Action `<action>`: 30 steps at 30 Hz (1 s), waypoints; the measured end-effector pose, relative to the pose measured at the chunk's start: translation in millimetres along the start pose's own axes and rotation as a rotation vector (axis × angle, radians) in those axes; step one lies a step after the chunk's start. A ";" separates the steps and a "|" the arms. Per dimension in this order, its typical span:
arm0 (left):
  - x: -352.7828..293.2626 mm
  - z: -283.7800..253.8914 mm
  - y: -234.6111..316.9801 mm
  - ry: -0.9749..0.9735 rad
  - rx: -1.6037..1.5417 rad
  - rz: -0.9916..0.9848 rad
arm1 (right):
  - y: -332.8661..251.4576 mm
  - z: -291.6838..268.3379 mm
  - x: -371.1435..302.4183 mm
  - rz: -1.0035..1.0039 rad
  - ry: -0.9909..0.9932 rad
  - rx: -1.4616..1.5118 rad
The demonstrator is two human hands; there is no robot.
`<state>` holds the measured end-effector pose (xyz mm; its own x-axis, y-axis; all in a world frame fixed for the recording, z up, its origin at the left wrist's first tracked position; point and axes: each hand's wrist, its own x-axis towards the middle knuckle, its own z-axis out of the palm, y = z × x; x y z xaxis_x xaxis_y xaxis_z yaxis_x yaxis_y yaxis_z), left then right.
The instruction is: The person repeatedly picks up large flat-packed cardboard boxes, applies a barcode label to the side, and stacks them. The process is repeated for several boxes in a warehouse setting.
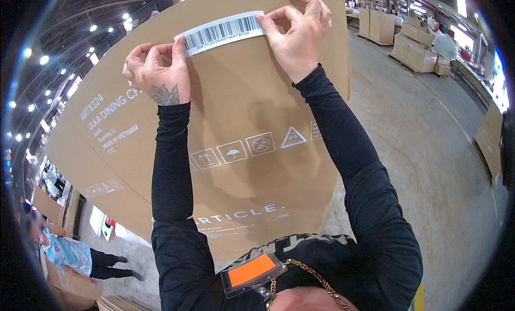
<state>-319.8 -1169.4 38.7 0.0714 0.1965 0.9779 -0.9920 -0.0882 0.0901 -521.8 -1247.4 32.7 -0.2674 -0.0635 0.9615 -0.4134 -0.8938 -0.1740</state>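
A long white barcode label [225,34] is stretched between my two hands against a large brown cardboard box [236,107]. My left hand [161,69] pinches the label's left end between thumb and fingers. At the opposite end, the thumb and forefinger of my right hand [298,35] grip the label, with the other fingers curled above. The label is slightly bowed near the top of the box face. Whether it touches the cardboard all along its length I cannot tell. White print and handling symbols mark the box below my hands.
Concrete floor [397,118] runs along the right, with wrapped carton stacks [416,48] on pallets farther back. Another person [70,252] in a patterned top stands at the lower left beside cardboard. A badge holder with an orange card [252,271] hangs at my chest.
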 end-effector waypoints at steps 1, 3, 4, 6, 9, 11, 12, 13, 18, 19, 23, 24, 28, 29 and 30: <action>-0.5 0.4 -1.3 0.000 -0.014 0.000 | 0.7 1.3 -1.0 -0.002 -0.010 -0.004; -0.2 -0.3 -5.4 0.022 -0.026 0.019 | 6.9 8.7 -4.3 -0.051 0.008 -0.051; -0.5 1.5 -6.0 0.038 -0.030 0.027 | 15.0 11.3 -5.0 -0.099 0.039 -0.100; 1.2 4.2 -10.9 0.120 -0.054 0.057 | 19.2 18.0 -5.0 -0.149 0.056 -0.167; -3.5 8.3 -7.5 0.223 -0.160 0.074 | 13.2 12.6 -11.1 -0.130 0.002 -0.172; -1.2 4.1 0.3 0.115 -0.156 0.021 | 21.4 10.2 -7.2 -0.004 -0.074 -0.033; 4.4 0.8 8.1 0.118 -0.180 -0.031 | 30.9 8.6 -3.2 -0.087 -0.045 -0.127; 5.8 -2.0 8.1 0.111 -0.192 -0.041 | 36.1 14.8 -2.1 -0.157 -0.013 -0.200; -2.0 -7.4 3.8 0.009 -0.241 -0.104 | 57.7 26.9 -5.9 -0.235 -0.029 -0.303; -0.8 -6.1 4.6 0.013 -0.257 -0.111 | 66.7 29.2 -5.2 -0.229 -0.033 -0.250; -1.8 0.2 3.2 0.037 -0.266 -0.116 | 76.3 36.3 -8.4 -0.218 -0.050 -0.162; -2.4 1.1 2.9 0.048 -0.268 -0.115 | 77.3 36.5 -8.2 -0.223 -0.051 -0.182; -4.7 0.4 -1.2 0.032 -0.255 -0.113 | 70.3 39.1 -14.2 -0.187 -0.049 -0.199; -4.4 -0.1 -2.1 0.020 -0.262 -0.115 | 67.5 39.6 -15.8 -0.174 -0.046 -0.195; -4.4 -0.5 -2.6 0.008 -0.270 -0.117 | 65.6 37.9 -15.8 -0.173 -0.049 -0.213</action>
<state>-317.6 -1169.6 34.1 0.1875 0.1977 0.9622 -0.9688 0.1986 0.1480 -511.7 -1321.9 14.2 -0.1361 0.0559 0.9891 -0.6245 -0.7799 -0.0418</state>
